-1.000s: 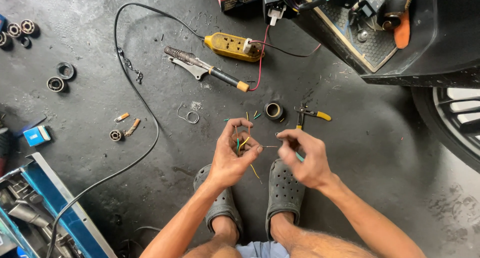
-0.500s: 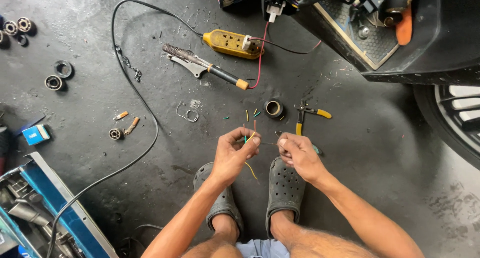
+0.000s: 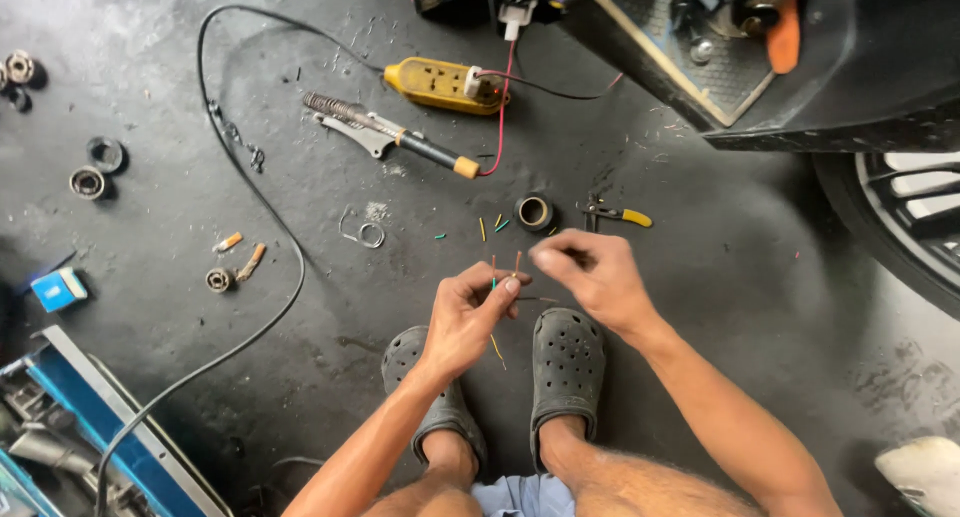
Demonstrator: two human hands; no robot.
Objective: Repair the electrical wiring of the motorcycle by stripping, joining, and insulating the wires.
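Where scraps lie, grimy concrete floor [image 3: 760,307]

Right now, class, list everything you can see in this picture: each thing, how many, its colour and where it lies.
wires: a few, red, green and yellow, pinched in left hand
wire scraps: several, mixed colours, floor by tape
tape: one, black, floor ahead of hands
stripper: one, yellow handles, right of tape
power strip: one, yellow, top centre
soldering iron: one, black, orange end, below strip
cable: one, black, left of centre
bearings: several, metal, far left
clogs: two, grey, on feet
left hand: holds wires
right hand: at wire tips
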